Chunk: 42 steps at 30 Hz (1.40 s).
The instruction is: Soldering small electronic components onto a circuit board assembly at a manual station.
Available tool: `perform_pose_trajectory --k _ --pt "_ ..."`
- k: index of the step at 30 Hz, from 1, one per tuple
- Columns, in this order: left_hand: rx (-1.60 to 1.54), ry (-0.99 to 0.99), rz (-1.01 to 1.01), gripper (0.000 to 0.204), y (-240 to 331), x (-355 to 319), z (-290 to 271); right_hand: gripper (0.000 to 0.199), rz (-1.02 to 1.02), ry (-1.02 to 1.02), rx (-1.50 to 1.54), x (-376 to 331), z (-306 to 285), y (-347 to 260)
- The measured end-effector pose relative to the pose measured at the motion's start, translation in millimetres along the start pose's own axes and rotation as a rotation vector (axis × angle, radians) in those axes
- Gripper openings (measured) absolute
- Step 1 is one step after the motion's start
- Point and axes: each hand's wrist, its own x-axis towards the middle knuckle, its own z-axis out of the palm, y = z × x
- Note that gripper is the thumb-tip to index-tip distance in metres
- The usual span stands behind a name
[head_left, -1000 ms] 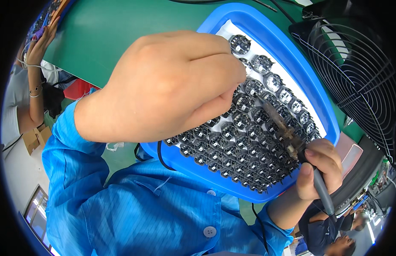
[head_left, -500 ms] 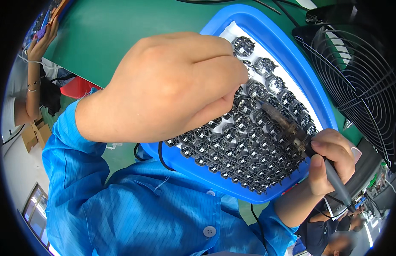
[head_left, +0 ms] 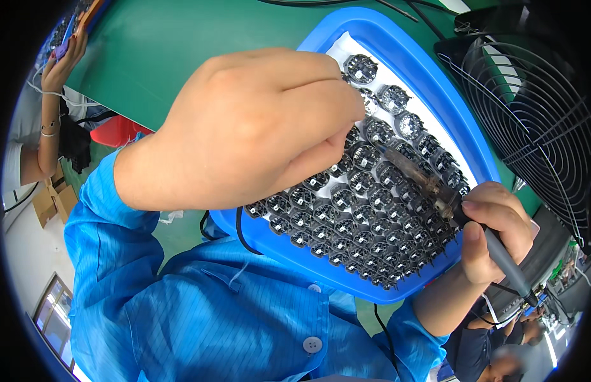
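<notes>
Across my front lies a blue plastic tray (head_left: 435, 83), lined with white and filled with rows of small round black electronic parts (head_left: 393, 99) with pins and circuit boards. My right hand (head_left: 493, 219) grips a soldering iron (head_left: 507, 262), its worn metal shaft slanting up-left over the rows. The iron's tip is close to the parts near the tray's middle; I cannot tell whether it touches one. My left hand (head_left: 263, 127) is closed above the tray's left side, fingertips turned down and hidden behind the knuckles. Whatever it pinches is out of sight.
A black fan (head_left: 531, 137) with a wire guard stands right of the tray on the green table (head_left: 149, 57). Dark cables run along the far edge and below the tray. Other people are at the far left and lower right. A red stool (head_left: 117, 130) is at left.
The soldering iron's tip has shifted slightly left and up, and its rear end a little right and up. My left hand has edged slightly left, still closed.
</notes>
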Motion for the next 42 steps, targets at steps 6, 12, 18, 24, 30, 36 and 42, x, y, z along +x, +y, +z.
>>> perform_pose_trajectory --k 6,12,18,24,30,36,42 --pt "-0.026 -0.003 -0.033 0.024 7 2 -14 0.025 -0.004 0.079 -0.049 -12 -11 -16" --pt "-0.028 -0.036 -0.087 0.026 15 -11 -26 0.029 0.066 0.217 -0.057 -48 5 -40" --pt "-0.059 -0.021 -0.014 0.026 20 -29 -16 0.026 0.066 0.240 -0.149 -59 41 -47" --pt "-0.011 0.047 0.046 0.027 20 -38 -6 0.020 0.024 0.167 -0.126 -54 44 -42" --pt "0.015 0.048 0.057 0.028 20 -40 -2 0.018 -0.015 0.153 -0.115 -52 49 -41" --pt "-0.006 0.020 0.059 0.032 21 -41 2 0.019 -0.001 0.158 -0.142 -53 51 -41" --pt "0.031 -0.053 0.080 0.032 24 -42 1 0.020 0.050 0.134 -0.056 -56 46 -40"
